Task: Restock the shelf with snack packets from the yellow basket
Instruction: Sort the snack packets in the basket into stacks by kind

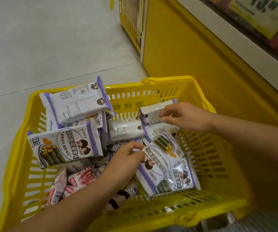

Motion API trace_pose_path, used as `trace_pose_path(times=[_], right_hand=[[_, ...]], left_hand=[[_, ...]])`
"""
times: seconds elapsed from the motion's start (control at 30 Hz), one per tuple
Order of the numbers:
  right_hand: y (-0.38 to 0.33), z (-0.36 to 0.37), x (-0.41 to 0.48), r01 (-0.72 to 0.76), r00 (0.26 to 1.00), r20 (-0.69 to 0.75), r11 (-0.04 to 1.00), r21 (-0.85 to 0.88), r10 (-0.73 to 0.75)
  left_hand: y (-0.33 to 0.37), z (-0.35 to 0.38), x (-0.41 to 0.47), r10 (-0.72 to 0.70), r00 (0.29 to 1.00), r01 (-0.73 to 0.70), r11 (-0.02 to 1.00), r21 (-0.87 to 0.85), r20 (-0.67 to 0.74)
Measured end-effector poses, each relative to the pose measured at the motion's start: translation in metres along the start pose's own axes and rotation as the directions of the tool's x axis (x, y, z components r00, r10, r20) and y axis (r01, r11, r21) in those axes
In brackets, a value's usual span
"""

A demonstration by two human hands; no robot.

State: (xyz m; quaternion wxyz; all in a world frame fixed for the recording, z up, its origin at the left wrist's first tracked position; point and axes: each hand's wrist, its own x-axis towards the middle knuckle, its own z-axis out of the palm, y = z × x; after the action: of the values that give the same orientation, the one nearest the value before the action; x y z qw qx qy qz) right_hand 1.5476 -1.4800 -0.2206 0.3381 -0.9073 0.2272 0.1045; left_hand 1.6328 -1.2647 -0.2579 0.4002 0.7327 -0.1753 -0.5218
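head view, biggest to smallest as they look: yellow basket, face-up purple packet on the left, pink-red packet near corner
1. yellow basket
2. face-up purple packet
3. pink-red packet, partly buried, so its true size is unsure

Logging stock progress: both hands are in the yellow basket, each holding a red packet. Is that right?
Not red. The head view shows both hands in the yellow basket, but the left hand holds a purple packet and the right hand another purple packet. No hand holds the red packets.
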Motion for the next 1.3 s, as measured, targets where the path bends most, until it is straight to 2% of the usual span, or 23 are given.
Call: trace_pose_path(times=[0.03, 0.1, 0.13, 0.2, 0.27, 0.33, 0.37, 0.43, 0.5, 0.53, 0.6, 0.67, 0.73, 0.8, 0.9, 0.97, 1.03, 1.17, 1.3], right_hand=[[-0.001, 0.000, -0.001, -0.027, 0.996, 0.084, 0.999, 0.043, 0.023], [-0.004, 0.001, -0.004, -0.109, 0.950, 0.301, 0.991, 0.081, 0.079], [-0.004, 0.001, -0.006, -0.127, 0.907, 0.409, 0.991, 0.042, 0.099], [-0.004, 0.004, -0.010, -0.122, 0.812, 0.564, 0.989, -0.086, 0.149], [-0.002, 0.013, -0.015, -0.105, 0.749, 0.627, 0.973, -0.208, 0.215], [0.001, 0.024, -0.018, -0.087, 0.716, 0.646, 0.952, -0.294, 0.265], [0.002, 0.028, -0.019, -0.073, 0.705, 0.653, 0.943, -0.323, 0.278], [0.003, 0.030, -0.018, -0.063, 0.693, 0.661, 0.937, -0.344, 0.289], [0.003, 0.024, -0.014, -0.085, 0.736, 0.622, 0.947, -0.309, 0.269], [0.002, 0.020, -0.011, -0.098, 0.798, 0.551, 0.954, -0.282, 0.245], [0.004, 0.014, -0.003, -0.088, 0.937, 0.301, 0.955, -0.282, 0.175], [0.007, 0.012, 0.007, -0.035, 0.998, 0.041, 0.916, -0.399, 0.056], [0.008, 0.015, 0.017, -0.006, 0.999, -0.044, 0.862, -0.507, -0.019], [0.011, 0.021, 0.027, -0.022, 0.998, -0.054, 0.820, -0.572, -0.011], [0.018, 0.029, 0.037, -0.043, 0.996, -0.091, 0.756, -0.653, -0.022], [0.020, 0.031, 0.039, -0.048, 0.991, -0.125, 0.721, -0.691, -0.054], [0.022, 0.033, 0.040, -0.051, 0.987, -0.144, 0.694, -0.718, -0.075], [0.024, 0.037, 0.039, -0.078, 0.981, -0.185, 0.729, -0.680, -0.067], [0.023, 0.036, 0.039, -0.077, 0.971, -0.214, 0.719, -0.691, -0.102]], left_hand=[[0.001, 0.000, 0.001, 0.041, 0.998, -0.043, 0.997, 0.065, 0.038], [0.003, 0.001, 0.006, 0.047, 0.986, -0.057, 0.996, 0.062, 0.162], [0.003, 0.004, 0.009, 0.033, 0.975, -0.044, 0.998, 0.044, 0.219], [0.000, 0.013, 0.015, 0.032, 0.970, -0.054, 0.995, 0.086, 0.242], [-0.007, 0.020, 0.020, 0.067, 0.974, -0.127, 0.953, 0.273, 0.216], [-0.012, 0.021, 0.021, 0.073, 0.964, -0.197, 0.839, 0.507, 0.254], [-0.013, 0.021, 0.020, 0.034, 0.955, -0.202, 0.805, 0.558, 0.296], [-0.014, 0.021, 0.016, -0.075, 0.913, -0.173, 0.818, 0.549, 0.400], [-0.011, 0.021, 0.010, -0.106, 0.880, -0.171, 0.839, 0.516, 0.464], [-0.010, 0.021, 0.009, -0.112, 0.869, -0.179, 0.837, 0.516, 0.482], [-0.005, 0.018, 0.009, -0.127, 0.851, -0.192, 0.828, 0.527, 0.510], [-0.003, 0.013, 0.014, -0.130, 0.846, -0.209, 0.812, 0.545, 0.518], [-0.003, 0.007, 0.021, -0.124, 0.871, -0.189, 0.808, 0.557, 0.476], [-0.005, 0.004, 0.029, -0.093, 0.916, -0.143, 0.832, 0.536, 0.390], [-0.007, 0.003, 0.043, 0.034, 0.979, -0.133, 0.855, 0.502, 0.202], [-0.008, 0.006, 0.054, 0.154, 0.985, -0.174, 0.847, 0.502, 0.082], [-0.009, 0.011, 0.063, 0.207, 0.978, -0.181, 0.842, 0.508, 0.005], [-0.009, 0.021, 0.074, 0.157, 0.987, -0.134, 0.878, 0.459, -0.014], [-0.008, 0.030, 0.076, 0.143, 0.990, -0.132, 0.872, 0.472, 0.013]])
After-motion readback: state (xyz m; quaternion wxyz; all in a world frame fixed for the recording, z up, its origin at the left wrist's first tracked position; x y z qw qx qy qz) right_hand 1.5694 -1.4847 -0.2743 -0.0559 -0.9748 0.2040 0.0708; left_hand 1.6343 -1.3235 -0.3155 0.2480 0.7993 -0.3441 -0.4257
